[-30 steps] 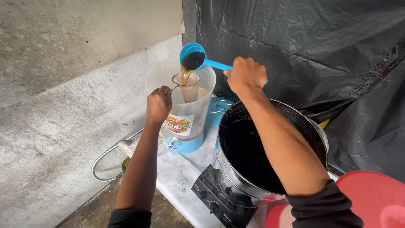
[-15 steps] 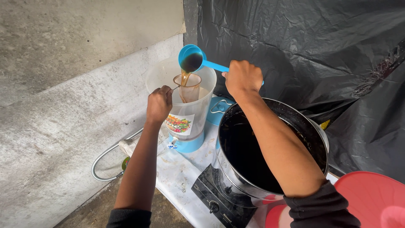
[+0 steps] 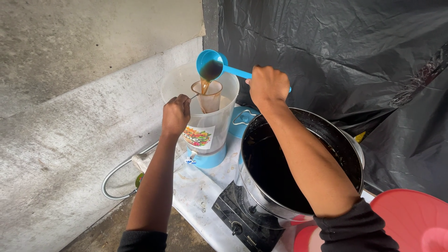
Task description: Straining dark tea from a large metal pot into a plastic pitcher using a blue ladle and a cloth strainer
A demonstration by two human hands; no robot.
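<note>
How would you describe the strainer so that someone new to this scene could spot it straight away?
Start at the big steel pot on the stove. To its left stands a clear dispenser on a blue base. The strainer hangs in its open top, held by the left hand: a small tan cloth cone, the only thing catching brown liquid from the blue ladle.

Ladle [image 3: 211, 63]: glossy blue plastic. Dispenser [image 3: 205, 123]: translucent plastic. Pot [image 3: 298, 163]: shiny metal. Strainer [image 3: 208, 95]: cloth. Wall [image 3: 79, 93]: rough concrete. Sheeting [image 3: 336, 42]: glossy black plastic.
</note>
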